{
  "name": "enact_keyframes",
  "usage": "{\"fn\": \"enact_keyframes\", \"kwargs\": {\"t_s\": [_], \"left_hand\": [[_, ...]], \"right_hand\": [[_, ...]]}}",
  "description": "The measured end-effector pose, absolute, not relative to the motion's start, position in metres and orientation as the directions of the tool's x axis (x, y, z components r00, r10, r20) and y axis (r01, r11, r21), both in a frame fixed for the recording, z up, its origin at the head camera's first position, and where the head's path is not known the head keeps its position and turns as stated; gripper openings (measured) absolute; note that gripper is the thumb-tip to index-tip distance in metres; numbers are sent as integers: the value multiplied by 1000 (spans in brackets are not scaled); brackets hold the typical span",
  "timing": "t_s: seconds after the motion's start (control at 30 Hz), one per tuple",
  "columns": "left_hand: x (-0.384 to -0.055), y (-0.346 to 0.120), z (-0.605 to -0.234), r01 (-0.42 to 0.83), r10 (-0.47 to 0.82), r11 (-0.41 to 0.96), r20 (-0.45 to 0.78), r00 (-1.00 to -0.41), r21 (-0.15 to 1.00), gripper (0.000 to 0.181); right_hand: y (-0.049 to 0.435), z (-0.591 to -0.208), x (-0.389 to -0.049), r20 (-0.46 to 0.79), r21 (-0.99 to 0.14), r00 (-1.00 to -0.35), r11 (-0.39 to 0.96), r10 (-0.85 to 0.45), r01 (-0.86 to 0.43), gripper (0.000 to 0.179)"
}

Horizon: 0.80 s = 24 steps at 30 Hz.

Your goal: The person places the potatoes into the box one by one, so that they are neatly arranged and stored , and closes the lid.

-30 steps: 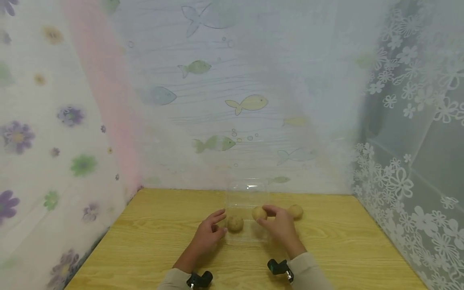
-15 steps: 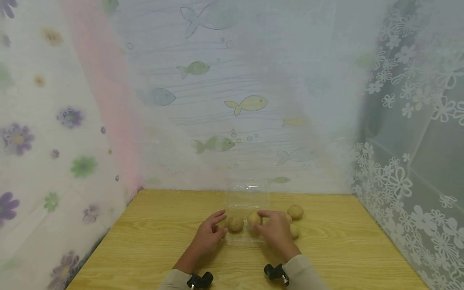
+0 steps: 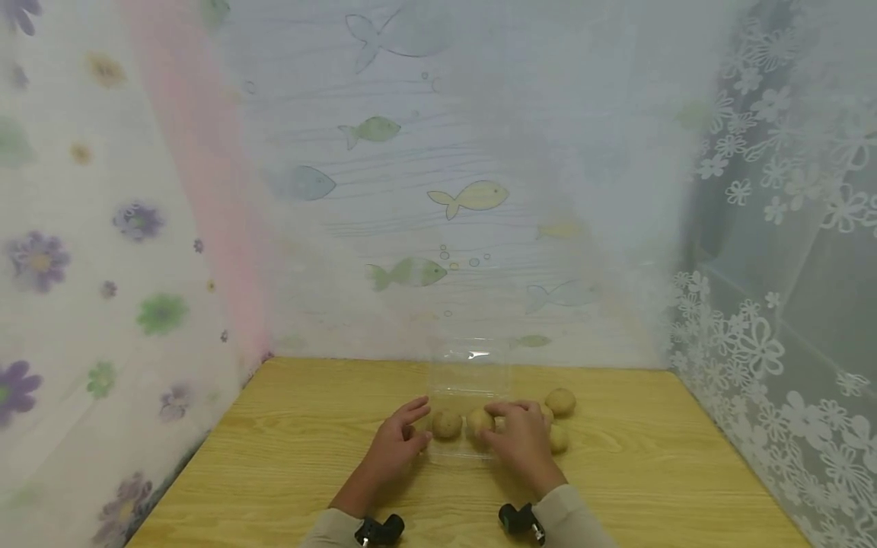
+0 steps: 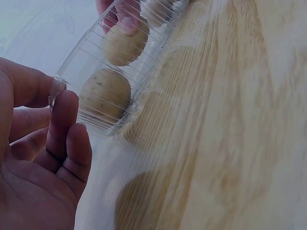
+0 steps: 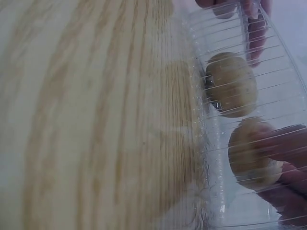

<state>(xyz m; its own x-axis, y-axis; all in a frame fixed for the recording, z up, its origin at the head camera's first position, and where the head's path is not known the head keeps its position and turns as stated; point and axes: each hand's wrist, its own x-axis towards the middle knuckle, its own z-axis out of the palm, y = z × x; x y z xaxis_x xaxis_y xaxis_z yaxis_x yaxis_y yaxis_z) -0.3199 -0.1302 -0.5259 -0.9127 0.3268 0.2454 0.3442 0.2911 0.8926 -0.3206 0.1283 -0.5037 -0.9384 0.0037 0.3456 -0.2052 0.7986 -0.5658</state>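
A clear plastic container [image 3: 460, 455] with its lid [image 3: 470, 365] raised stands in the middle of the table. My left hand [image 3: 393, 444] pinches its left rim; the left wrist view shows the thumb and fingers on that edge. One potato [image 3: 447, 424] rests inside near the left end. Beside it, my right hand [image 3: 526, 440] holds a second potato [image 3: 480, 424] low within the container. The right wrist view shows the fingers on this potato [image 5: 252, 155] through the ribbed wall [image 5: 261, 57].
To the right of the container, partly behind my right hand, lie more potatoes: one farther back [image 3: 561, 402] and one nearer [image 3: 559, 439]. A third shows between them. Wood-grain tabletop [image 3: 308, 426] surrounds everything, with a patterned curtain [image 3: 384, 228] behind.
My right hand has lowered its potato and brought it leftward, beside the first one. The potatoes at right have come into fuller view. My left hand has stayed at the rim.
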Motion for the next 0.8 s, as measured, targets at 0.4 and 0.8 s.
{"fn": "enact_keyframes", "kwargs": {"t_s": [0.4,0.8], "left_hand": [[-320,-130,-523,331,321,289,235,-917,898,55],[-319,-129,-523,353,334,332,241,-911,875,52]], "right_hand": [[126,-501,-319,323,-548,-946,813,-9,-195,39],[126,-502,-320,330,-480,-944,855,-32,-197,39]]}}
